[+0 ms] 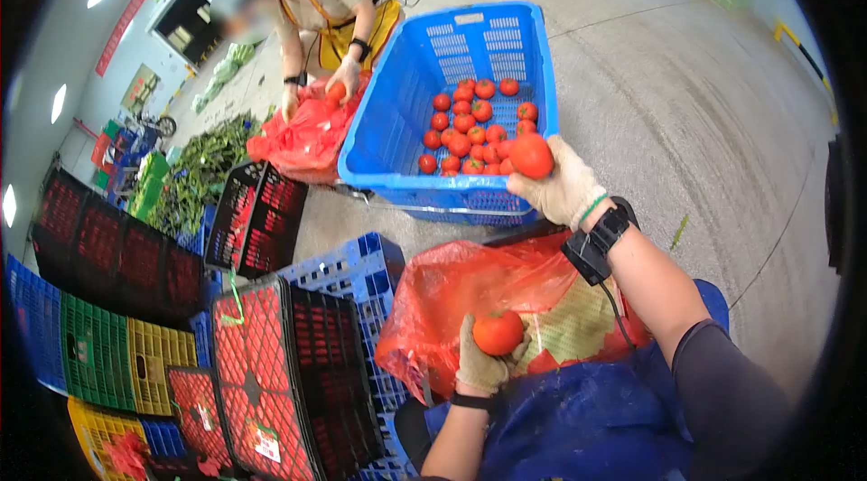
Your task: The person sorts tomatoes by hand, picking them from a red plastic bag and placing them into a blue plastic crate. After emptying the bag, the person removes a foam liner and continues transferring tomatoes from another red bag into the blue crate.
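Note:
My right hand (566,183), in a pale work glove, grips a red tomato (531,156) above the near right corner of a large blue plastic crate (397,181). Many more tomatoes (477,131) lie loose on the crate's floor. Lower down, my gloved left hand (480,362) has its fingers around another tomato (498,333). That one is over a red plastic bag (452,278), which spreads open in front of me with a yellowish-green lining (578,327) showing. Blue cloth (578,422) covers my lap.
Across the crate, a co-worker (327,7) in gloves handles a tomato over another red bag (302,138). Black crates (334,373) with red netting stand on a blue pallet (361,255) at left. Leafy greens (203,169) lie beyond. Concrete floor (686,120) extends right.

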Demonstrator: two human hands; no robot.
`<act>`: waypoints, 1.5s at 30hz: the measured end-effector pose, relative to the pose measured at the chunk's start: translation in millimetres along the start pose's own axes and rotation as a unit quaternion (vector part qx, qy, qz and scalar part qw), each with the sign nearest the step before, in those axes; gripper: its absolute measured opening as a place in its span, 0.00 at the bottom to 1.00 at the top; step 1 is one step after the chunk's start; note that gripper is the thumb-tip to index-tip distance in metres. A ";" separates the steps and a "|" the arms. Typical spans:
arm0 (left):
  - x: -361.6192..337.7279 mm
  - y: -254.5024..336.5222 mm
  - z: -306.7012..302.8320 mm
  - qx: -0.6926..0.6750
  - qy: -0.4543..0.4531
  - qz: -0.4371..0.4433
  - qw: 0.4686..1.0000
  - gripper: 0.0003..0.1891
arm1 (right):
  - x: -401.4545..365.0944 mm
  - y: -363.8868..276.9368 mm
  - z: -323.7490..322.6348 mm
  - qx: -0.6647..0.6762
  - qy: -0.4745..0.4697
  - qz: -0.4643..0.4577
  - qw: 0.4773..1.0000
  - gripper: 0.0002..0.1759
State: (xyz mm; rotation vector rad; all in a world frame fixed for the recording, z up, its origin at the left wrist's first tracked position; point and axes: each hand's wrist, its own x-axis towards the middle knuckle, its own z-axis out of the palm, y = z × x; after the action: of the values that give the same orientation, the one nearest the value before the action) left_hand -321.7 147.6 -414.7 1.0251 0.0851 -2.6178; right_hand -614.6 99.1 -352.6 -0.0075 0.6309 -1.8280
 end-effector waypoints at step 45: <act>109.9 71.7 -61.6 0.755 0.262 0.234 0.554 0.38 | -101.9 33.3 -158.4 -0.872 -0.128 0.190 0.433 0.22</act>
State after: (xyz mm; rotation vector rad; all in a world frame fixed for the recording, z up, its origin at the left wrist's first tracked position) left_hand -334.2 59.8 -529.3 1.7618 -2.2175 -1.2337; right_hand -598.2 247.9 -471.7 -1.3627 1.8071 0.0145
